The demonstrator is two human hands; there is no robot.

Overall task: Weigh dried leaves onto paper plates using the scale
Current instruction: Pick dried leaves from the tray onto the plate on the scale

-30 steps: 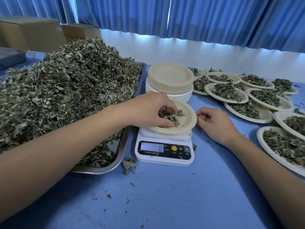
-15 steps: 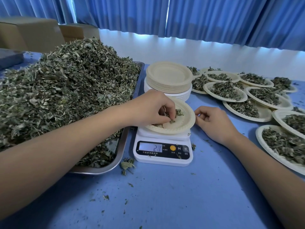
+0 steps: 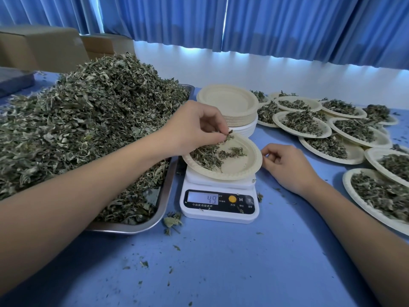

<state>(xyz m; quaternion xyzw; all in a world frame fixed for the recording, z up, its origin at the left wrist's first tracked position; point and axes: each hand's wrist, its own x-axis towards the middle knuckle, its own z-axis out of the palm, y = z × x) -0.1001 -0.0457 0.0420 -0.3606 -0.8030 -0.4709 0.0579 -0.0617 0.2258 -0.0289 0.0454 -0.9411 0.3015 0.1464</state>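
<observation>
A white digital scale (image 3: pixel 219 201) stands at the table's middle, its display reading 49. On it lies a paper plate (image 3: pixel 245 162) with a small heap of dried leaves (image 3: pixel 208 155) on its left half. My left hand (image 3: pixel 197 127) hovers over the plate's far left rim, its fingertips pinching a few dried leaves. My right hand (image 3: pixel 285 165) rests on the blue table just right of the plate, fingers loosely curled and holding nothing. A big pile of dried leaves (image 3: pixel 84 120) fills the metal tray (image 3: pixel 163 196) on the left.
A stack of empty paper plates (image 3: pixel 228 105) stands behind the scale. Several filled plates (image 3: pixel 303 122) spread over the right side of the blue table (image 3: pixel 221 262). Cardboard boxes (image 3: pixel 39 47) sit far left, with blue curtains behind. Loose leaf bits lie by the tray's corner.
My left hand has lifted off the plate's centre to its far rim, leaving more leaves spread on the plate. The scale reading has gone up. My right hand stays beside the plate.
</observation>
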